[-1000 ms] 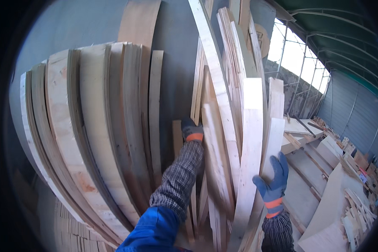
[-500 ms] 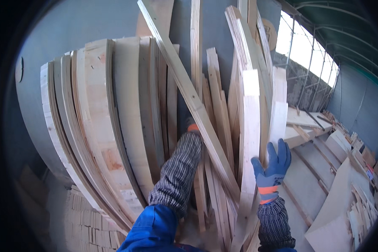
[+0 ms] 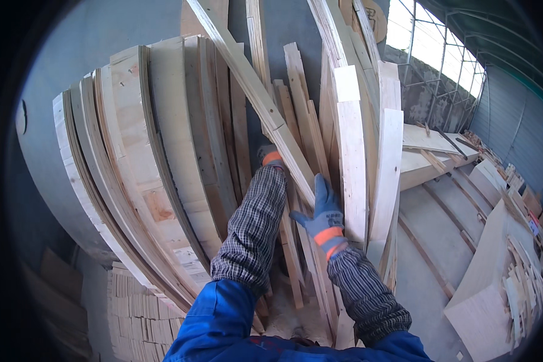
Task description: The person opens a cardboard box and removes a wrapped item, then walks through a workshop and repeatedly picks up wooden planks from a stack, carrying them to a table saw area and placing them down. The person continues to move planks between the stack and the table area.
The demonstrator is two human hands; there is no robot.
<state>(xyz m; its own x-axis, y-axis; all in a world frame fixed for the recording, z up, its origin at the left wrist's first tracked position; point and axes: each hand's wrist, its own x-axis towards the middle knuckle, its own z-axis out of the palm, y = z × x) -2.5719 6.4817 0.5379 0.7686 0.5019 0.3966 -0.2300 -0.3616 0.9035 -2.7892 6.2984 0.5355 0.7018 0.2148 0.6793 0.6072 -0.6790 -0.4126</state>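
Note:
A long pale wooden plank [image 3: 265,105] leans diagonally across the stack, its upper end to the left. My left hand [image 3: 270,154], in a grey glove with an orange cuff, reaches in at the plank's left edge; its fingers are hidden behind the wood. Over the plank's lower part lies my right hand [image 3: 323,210], in a blue-grey glove with an orange band. Its fingers are stretched out and the thumb stands apart. The plank's lower end is hidden under this hand and forearm. Narrow wooden strips [image 3: 297,75] stand behind the plank.
Wide curved laminated boards [image 3: 127,114] lean upright at left. Curved beams [image 3: 353,154] stand close on the right. Low at left sits a stack of short wood pieces [image 3: 142,311]. A large wooden panel [image 3: 479,295] and scraps lie on the floor at right.
My right hand has moved left from the curved beams onto the diagonal plank. My left hand stays by the plank's edge. The view has shifted, so the stack sits higher in the picture.

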